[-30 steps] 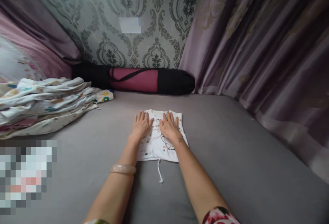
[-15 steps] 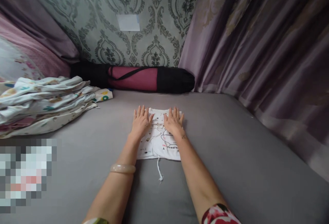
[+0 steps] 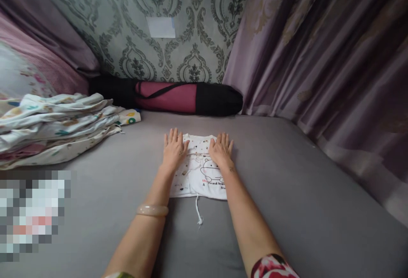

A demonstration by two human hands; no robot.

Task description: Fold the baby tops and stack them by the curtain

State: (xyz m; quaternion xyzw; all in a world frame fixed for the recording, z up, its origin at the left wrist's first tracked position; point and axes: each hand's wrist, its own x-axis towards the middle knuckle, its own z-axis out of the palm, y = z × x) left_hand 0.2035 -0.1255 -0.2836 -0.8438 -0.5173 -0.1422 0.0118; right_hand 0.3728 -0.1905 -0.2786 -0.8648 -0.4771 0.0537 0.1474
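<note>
A small white garment point(image 3: 198, 176), printed with a cartoon animal, lettering and little specks, lies folded flat on the grey bed sheet point(image 3: 105, 210). One white tie string point(image 3: 198, 213) trails from its near edge. My left hand point(image 3: 174, 148) rests palm down on the garment's left edge, fingers spread and pointing away from me. Over the right edge, my right hand point(image 3: 221, 148) lies flat in the same way, its fingers apart. My forearms and hands cover parts of both side edges. Neither hand grasps anything.
At left sits a pile of folded printed cloths point(image 3: 60, 129). A long black and maroon bag point(image 3: 165, 97) lies along the patterned wall. Purple curtains point(image 3: 270, 57) hang at the right. A blurred-out patch point(image 3: 32, 214) covers something at lower left.
My right hand has slid a little to the right across the garment, uncovering more of the printed animal. The left hand stays nearly in place.
</note>
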